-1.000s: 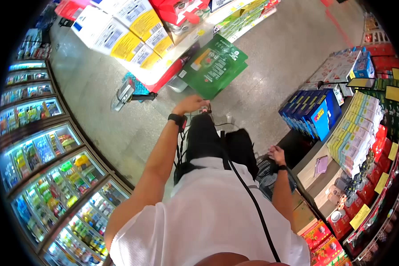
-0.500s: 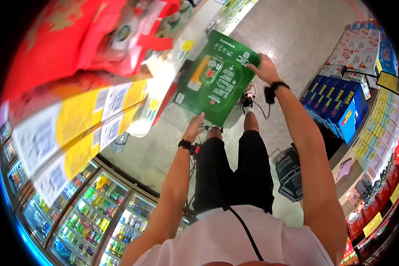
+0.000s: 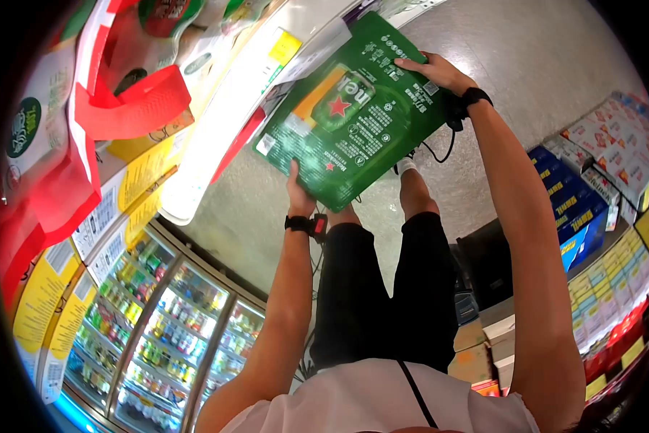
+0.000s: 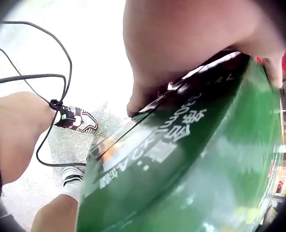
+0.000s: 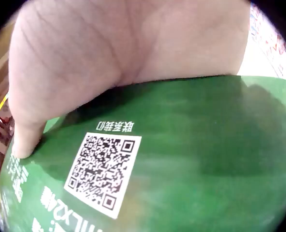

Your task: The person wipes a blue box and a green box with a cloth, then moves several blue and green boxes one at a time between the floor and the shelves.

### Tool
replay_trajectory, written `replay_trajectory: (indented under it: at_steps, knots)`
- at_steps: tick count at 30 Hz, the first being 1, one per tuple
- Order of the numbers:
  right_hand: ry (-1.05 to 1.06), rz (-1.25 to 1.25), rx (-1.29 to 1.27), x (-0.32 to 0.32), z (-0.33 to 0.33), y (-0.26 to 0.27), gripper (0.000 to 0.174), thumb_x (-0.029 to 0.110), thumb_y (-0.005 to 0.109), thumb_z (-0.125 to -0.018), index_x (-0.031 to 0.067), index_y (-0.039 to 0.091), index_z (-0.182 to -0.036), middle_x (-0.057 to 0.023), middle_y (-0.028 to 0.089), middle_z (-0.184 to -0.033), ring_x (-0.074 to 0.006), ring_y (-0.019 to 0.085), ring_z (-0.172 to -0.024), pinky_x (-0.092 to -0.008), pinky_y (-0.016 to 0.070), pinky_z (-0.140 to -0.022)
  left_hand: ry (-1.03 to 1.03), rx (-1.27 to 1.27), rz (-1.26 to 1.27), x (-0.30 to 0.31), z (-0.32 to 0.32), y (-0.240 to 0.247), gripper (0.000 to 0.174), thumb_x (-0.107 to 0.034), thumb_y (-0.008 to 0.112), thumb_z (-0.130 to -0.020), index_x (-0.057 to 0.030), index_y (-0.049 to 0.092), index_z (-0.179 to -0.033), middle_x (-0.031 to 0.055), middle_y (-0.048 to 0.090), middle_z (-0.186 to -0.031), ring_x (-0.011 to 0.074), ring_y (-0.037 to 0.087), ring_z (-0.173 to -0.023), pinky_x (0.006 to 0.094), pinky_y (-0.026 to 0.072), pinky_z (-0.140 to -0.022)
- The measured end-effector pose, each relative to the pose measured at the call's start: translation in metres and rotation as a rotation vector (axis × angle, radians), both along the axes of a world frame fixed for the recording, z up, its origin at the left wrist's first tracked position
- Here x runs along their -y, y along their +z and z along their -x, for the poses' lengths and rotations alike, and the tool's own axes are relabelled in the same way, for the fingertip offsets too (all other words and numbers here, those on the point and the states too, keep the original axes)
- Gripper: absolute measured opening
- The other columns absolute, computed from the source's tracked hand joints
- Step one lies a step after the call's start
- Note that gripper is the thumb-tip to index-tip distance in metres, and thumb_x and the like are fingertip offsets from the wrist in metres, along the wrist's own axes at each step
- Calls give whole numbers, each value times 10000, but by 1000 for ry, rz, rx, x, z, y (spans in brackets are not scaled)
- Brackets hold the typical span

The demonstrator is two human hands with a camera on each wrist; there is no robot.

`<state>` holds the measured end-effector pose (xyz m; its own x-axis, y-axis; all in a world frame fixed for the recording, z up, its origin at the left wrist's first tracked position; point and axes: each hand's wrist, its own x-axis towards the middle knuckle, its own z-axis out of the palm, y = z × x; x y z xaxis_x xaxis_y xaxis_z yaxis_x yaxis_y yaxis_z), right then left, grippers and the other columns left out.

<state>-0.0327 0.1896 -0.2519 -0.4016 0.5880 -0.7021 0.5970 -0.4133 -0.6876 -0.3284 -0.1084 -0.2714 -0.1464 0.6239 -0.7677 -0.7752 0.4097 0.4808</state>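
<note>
Green box raised closer, long axis diag.

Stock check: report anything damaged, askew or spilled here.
Nothing looks damaged or spilled. The case is tilted only because the left hand and right hand hold it by opposite edges; its printed face looks intact.

One green carton is being held. Two grips are being counted on it: the left grip at the near edge and the right grip at the far edge. Two black wristbands are being worn, one behind each grip. One red star and one QR code are being shown between the grips. One sneaker is being seen below the left grip.
</note>
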Motion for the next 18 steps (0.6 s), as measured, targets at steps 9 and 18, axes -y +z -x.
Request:
replay_trajectory:
  at_steps: [9, 18]
  knots:
    - [-29, 53, -80, 11, -20, -22, 984, 653, 662, -772, -26, 383, -1428, -217, 549, -1305, -290, 521, -1221, -347, 388, -1039, 168, -53, 117, -5, -17, 9, 619, -500, 475, -967, -11, 444, -1346, 132, 558, -1268, 291, 541, -1144, 436, 435, -995]
    - [-265, 113, -217, 82, -42, -8, 727, 462, 631, -900, 13, 402, -1425, -142, 551, -1309, -200, 513, -1190, -300, 388, -1017, 30, 2, 175, -18, 24, 8, 588, -482, 516, -949, -10, 495, -1298, 131, 610, -1177, 282, 595, -1034, 415, 481, -916]
